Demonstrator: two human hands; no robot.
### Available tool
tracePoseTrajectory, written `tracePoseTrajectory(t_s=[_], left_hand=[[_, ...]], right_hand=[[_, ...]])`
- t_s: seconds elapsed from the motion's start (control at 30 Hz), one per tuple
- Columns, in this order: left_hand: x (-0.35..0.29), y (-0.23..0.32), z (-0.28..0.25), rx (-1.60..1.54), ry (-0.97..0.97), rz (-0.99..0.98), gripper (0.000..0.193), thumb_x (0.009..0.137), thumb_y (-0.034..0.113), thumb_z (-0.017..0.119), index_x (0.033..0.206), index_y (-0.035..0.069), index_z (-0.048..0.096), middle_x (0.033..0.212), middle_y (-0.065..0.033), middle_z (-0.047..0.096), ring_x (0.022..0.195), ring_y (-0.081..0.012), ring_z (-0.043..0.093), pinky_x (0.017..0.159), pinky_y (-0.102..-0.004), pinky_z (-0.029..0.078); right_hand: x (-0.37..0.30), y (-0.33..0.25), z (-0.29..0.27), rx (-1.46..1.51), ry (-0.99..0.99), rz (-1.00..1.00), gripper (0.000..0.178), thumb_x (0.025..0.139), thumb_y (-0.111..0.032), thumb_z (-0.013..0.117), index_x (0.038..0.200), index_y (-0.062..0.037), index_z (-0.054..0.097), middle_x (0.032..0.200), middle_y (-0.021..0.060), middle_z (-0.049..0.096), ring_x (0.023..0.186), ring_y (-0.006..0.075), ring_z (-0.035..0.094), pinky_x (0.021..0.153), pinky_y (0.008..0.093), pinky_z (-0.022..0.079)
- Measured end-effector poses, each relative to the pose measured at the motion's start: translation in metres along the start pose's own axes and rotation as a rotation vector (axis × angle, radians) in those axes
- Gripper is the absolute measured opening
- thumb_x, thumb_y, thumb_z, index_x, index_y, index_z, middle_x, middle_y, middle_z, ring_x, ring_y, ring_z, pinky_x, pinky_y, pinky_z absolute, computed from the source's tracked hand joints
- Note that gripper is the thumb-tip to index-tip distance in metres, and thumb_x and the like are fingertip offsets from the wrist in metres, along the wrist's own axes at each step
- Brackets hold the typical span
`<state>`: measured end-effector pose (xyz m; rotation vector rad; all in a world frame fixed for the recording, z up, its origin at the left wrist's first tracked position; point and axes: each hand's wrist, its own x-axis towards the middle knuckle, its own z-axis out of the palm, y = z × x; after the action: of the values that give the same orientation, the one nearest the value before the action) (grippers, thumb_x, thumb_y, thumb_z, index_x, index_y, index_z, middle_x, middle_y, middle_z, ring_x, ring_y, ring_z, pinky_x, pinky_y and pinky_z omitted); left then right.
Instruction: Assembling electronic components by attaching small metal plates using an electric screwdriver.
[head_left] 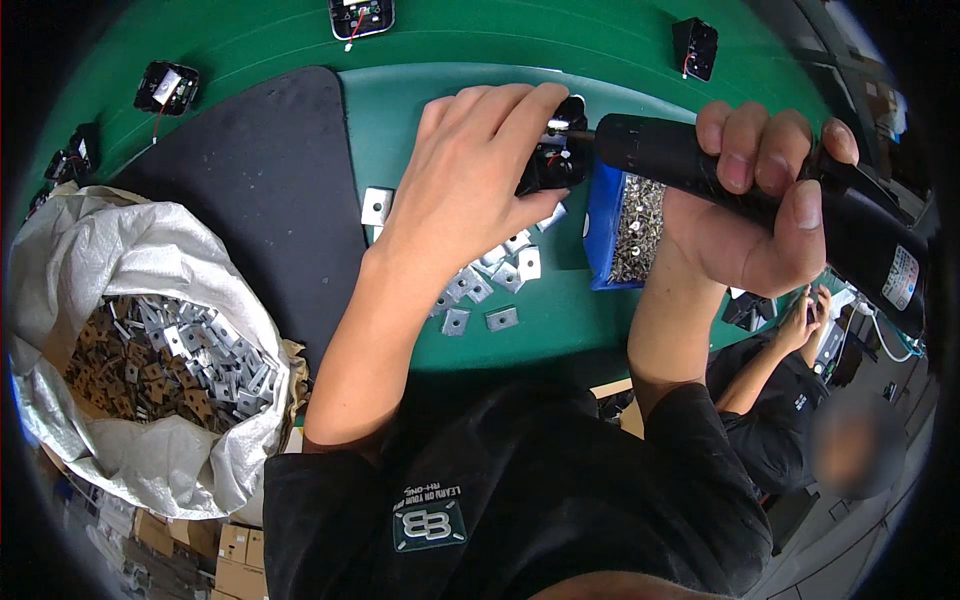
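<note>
My left hand (pixel 465 165) is closed around a small black plastic housing (pixel 558 168), partly hidden by the fingers, above the green work surface. In my right hand (pixel 760 205) is a black electric screwdriver (pixel 660 152), gripped around its body. It lies nearly sideways, its front end pointing left at the housing. Whether the bit touches a screw cannot be made out. Under and beside my left hand lie several square metal plates (pixel 502 275), each with a hole in the middle. A blue bin (pixel 600 235) of small screws (pixel 638 225) stands below the screwdriver.
At the left, an open white woven sack (pixel 165 465) holds many metal plates, beside a black mat (pixel 260 170). Several black housings with red wires, one at the top (pixel 362 16), rest on the green belt (pixel 520 35). Another person's hands (pixel 810 315) work at the right.
</note>
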<state>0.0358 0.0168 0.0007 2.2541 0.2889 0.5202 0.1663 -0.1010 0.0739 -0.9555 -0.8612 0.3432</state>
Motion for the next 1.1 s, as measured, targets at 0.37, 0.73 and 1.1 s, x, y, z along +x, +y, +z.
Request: tracePoseTrajectory(t_s=[0.37, 0.73, 1.1], left_hand=[[0.0, -0.001, 0.0, -0.022, 0.007, 0.0, 0.074, 0.059, 0.02, 0.081, 0.127, 0.01, 0.057, 0.119, -0.0113, 0.061, 0.114, -0.0301, 0.055, 0.099, -0.0411, 0.039], [0.0, -0.004, 0.001, -0.044, 0.038, 0.013, 0.072, 0.059, 0.02, 0.08, 0.127, 0.01, 0.058, 0.118, -0.0118, 0.063, 0.112, -0.0308, 0.057, 0.098, -0.0399, 0.04], [-0.003, -0.01, -0.003, -0.096, 0.039, 0.023, 0.074, 0.059, 0.016, 0.082, 0.128, 0.009, 0.057, 0.116, -0.0124, 0.063, 0.11, -0.0323, 0.057, 0.095, -0.0402, 0.042]], right_hand=[[-0.002, 0.002, 0.001, -0.025, -0.018, -0.012, 0.04, 0.08, -0.02, 0.055, 0.119, -0.0157, 0.051, 0.081, -0.0014, 0.051, 0.069, 0.0135, 0.047, 0.075, 0.0352, 0.038], [0.003, 0.008, -0.01, 0.021, -0.234, -0.039, 0.043, 0.081, -0.019, 0.06, 0.122, -0.0161, 0.051, 0.081, -0.0015, 0.052, 0.07, 0.0127, 0.049, 0.072, 0.0337, 0.039], [0.005, 0.01, -0.004, -0.031, -0.508, -0.027, 0.057, 0.078, -0.017, 0.067, 0.13, -0.0181, 0.047, 0.077, -0.0044, 0.052, 0.064, 0.0106, 0.05, 0.065, 0.0297, 0.04]])
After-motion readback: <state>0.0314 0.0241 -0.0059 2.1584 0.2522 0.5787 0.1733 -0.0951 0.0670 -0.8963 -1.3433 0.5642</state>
